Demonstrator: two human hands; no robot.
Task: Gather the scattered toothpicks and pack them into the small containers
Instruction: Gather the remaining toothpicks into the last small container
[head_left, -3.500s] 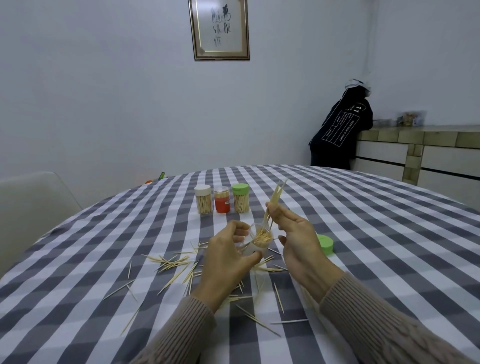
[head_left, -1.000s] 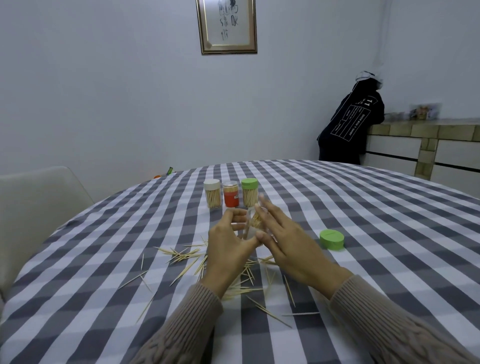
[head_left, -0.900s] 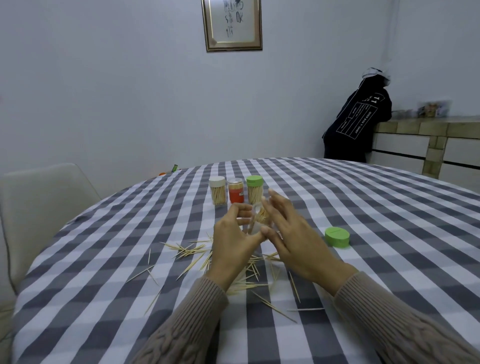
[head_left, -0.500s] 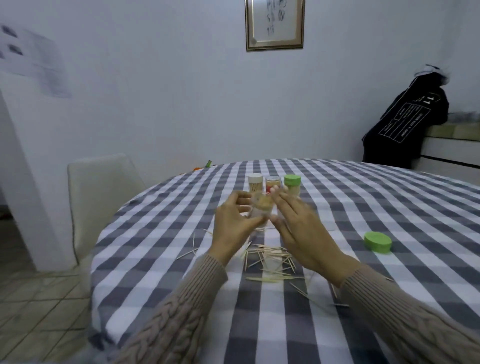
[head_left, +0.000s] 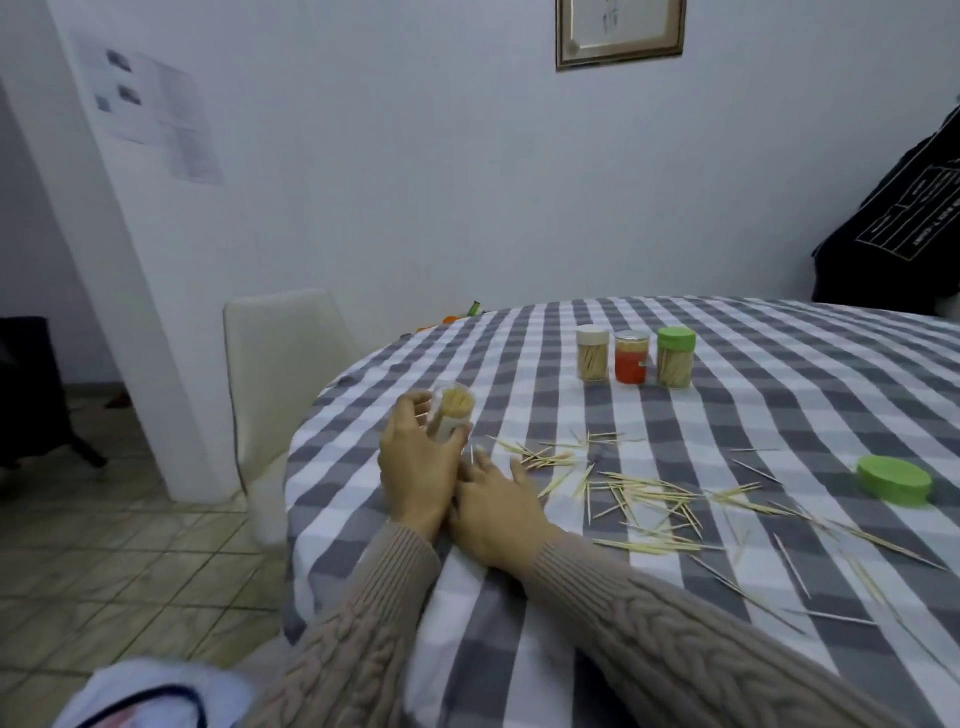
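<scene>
Left hand (head_left: 415, 470) grips the open clear container (head_left: 451, 415), nearly full of toothpicks, and has swung it from mid-table to the left table edge. Right hand (head_left: 493, 506) came off the container and now lies on the checked cloth (head_left: 779, 364), fingers loose, one toothpick (head_left: 471, 453) apparently at its fingertips; grip unclear. Scattered toothpicks (head_left: 649, 499) lie to the right, the green lid (head_left: 894, 480) beyond them. Three containers (head_left: 635, 358) stand at the back. Likely topping up, capping next.
</scene>
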